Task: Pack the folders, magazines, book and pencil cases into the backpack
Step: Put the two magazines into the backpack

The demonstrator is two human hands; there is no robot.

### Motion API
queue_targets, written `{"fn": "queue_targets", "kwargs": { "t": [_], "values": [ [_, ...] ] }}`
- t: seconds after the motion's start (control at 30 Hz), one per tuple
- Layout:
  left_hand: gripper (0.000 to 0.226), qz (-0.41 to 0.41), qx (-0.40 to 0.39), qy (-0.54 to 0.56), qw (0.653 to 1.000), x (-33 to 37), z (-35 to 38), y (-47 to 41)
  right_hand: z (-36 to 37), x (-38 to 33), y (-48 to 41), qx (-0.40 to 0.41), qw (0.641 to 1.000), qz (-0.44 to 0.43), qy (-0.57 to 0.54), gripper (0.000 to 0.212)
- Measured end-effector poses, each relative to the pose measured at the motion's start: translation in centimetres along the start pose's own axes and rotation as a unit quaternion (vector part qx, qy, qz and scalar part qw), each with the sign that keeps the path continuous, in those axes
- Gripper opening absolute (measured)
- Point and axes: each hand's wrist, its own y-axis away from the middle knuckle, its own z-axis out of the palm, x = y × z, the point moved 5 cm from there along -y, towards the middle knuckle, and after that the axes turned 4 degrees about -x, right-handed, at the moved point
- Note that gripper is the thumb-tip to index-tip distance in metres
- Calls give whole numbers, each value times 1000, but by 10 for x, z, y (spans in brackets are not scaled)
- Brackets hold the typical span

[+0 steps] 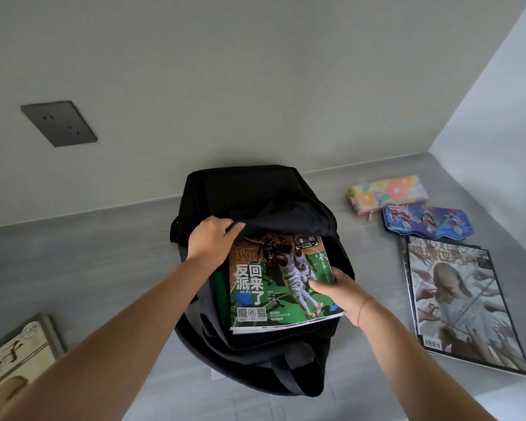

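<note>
Left hand (211, 238) gripping the flap of the one black backpack (255, 192), holding its mouth open. Right hand (336, 291) clamped on the lower right corner of one basketball magazine (274, 287), top edge inside the bag. On the tabletop (73, 253): two pencil cases (387, 192), another magazine (459, 305) at right, one book (16, 357) at left.

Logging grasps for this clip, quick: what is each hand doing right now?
Left hand: closed on the black fabric backpack opening flap.
Right hand: holding the green basketball magazine, partly inside the backpack.
</note>
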Motion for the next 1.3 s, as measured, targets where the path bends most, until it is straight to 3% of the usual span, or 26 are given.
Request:
{"fn": "queue_targets", "kwargs": {
  "t": [0.13, 0.23, 0.3, 0.7, 0.77, 0.8, 0.87, 0.93, 1.07, 1.17, 1.3],
  "values": [
    [40, -1, -1, 2, 1000, -4, 2, 1, 0, 25, 21, -35, 995, 47, -81, 43],
    [42, 6, -1, -1, 1000, -2, 3, 2, -2, 24, 14, -12, 993, 46, -109, 69],
    [42, 8, -2, -6, 1000, 0, 3, 4, -2, 16, 3, 3, 992, 40, -116, 75],
    [41, -9, -16, 0, 1000, -4, 5, 5, 14, -30, -55, 49, 990, 23, -126, 70],
    [38, -11, -29, 12, 999, -8, 9, 5, 14, -29, -52, 69, 996, 2, -59, 62],
    [36, -8, -33, 22, 999, -9, 10, 6, 12, -30, -48, 91, 996, -11, 25, 60],
    [26, 6, -31, 45, 998, -10, 13, 9, 9, -34, -38, 132, 971, -37, 195, 62],
    [26, 39, -18, 26, 999, -9, 17, 10, 7, -34, -28, 151, 956, -62, 243, 62],
    [49, 87, -18, -46, 995, 4, 27, 15, -9, -36, -1, 158, 958, -141, 192, 43],
    [58, 129, -14, -47, 990, 31, 36, 17, -35, -36, 19, 207, 956, -167, 126, 29],
    [56, 173, -17, -5, 985, 81, 56, 18, -77, -20, 32, 277, 939, -162, 128, 32]
  ]
}}
